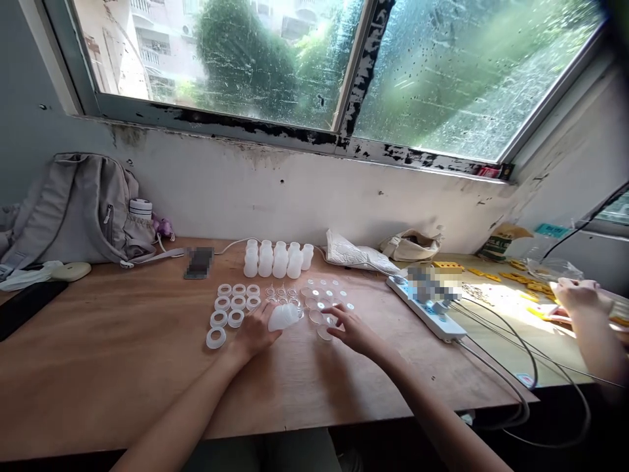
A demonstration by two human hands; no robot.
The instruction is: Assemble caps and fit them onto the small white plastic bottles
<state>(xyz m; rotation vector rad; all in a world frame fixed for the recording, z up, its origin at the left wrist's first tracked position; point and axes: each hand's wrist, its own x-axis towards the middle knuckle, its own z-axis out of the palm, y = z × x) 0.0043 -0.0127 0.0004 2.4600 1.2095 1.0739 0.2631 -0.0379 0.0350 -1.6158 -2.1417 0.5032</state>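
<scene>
My left hand (256, 331) is wrapped round a translucent white plastic bottle (284, 317), which lies tilted with its mouth towards the right. My right hand (351, 329) hovers over thin clear discs (315, 317), thumb and forefinger apart; whether a fingertip touches a disc I cannot tell. Smaller pale round pieces (350, 307) lie among and beyond these discs. Left of the bottle, white plastic rings (219, 318) sit in rows. Several clear rings (281, 293) are between them and the discs, partly hidden by the left hand. More white bottles (280, 261) stand grouped behind.
A white power strip (425, 309) with cables lies to the right. At the back are a phone (198, 263), a white padded pouch (356, 254) and a beige bag (413, 245). A grey backpack (83, 210) stands left. Another person's hand (582, 298) is near yellow pieces on the right table.
</scene>
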